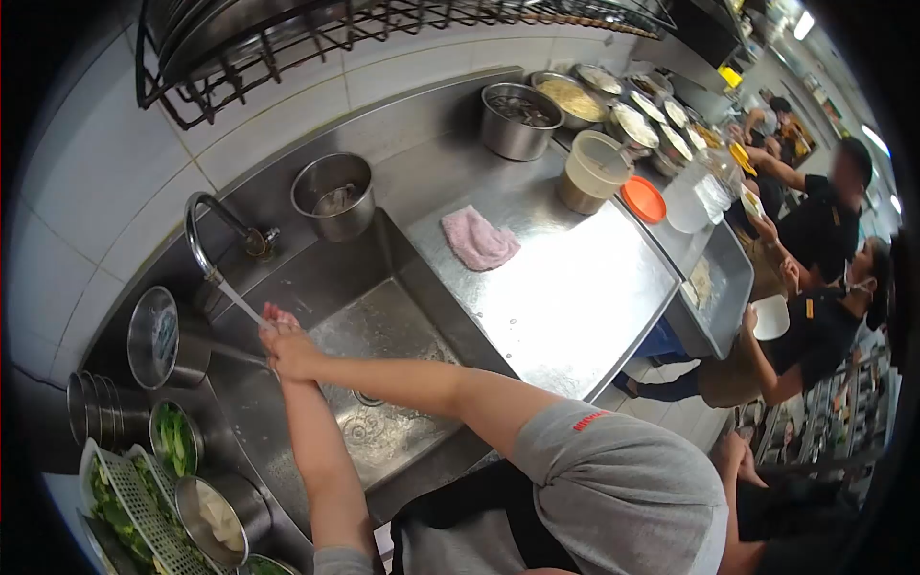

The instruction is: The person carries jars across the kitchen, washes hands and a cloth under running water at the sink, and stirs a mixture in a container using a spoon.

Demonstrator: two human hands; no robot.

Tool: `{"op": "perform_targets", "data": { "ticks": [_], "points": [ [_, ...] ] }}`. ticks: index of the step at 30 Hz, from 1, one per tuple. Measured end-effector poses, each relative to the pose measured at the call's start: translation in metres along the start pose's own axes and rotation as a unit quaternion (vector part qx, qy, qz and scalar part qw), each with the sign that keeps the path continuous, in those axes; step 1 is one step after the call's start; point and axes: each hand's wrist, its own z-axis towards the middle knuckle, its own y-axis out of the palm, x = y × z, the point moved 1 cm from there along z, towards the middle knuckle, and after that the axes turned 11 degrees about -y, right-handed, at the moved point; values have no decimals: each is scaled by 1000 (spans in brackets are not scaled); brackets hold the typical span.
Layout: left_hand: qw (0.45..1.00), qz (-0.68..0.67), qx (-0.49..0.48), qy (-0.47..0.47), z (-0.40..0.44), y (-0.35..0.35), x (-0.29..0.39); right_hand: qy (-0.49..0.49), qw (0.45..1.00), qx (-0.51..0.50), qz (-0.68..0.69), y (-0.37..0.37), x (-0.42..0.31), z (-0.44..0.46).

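Note:
Water runs from the curved metal faucet (pixel 198 235) onto my two hands, which are pressed together over the left side of the steel sink (pixel 402 326). My right hand (pixel 299 356) is wrapped over my left hand (pixel 276 322) near the wrist. Neither hand shows a tool or dish in it. Fingertips of the left hand stick up beside the stream, but overlap hides most of its fingers. A steel pot (pixel 333 196) stands on the sink's back corner, behind the hands.
Left of the sink stand steel bowls (pixel 153 335), green vegetables (pixel 174 436) and a white basket (pixel 144 503). A pink cloth (pixel 479 238) lies on the steel counter (pixel 565 307), with tubs and an orange lid (pixel 643 199) beyond. Overhead hangs a black rack (pixel 316 57). Co-workers (pixel 815 220) stand at right.

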Motion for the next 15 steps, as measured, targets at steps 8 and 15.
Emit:
{"op": "perform_targets", "data": {
  "ticks": [8,15],
  "points": [
    [991,-39,-106,-72,-29,7,13,303,942,-45,139,9,-17,30],
    [992,-65,-103,-38,101,-70,-2,313,917,-85,232,27,24,58]
  ]
}}
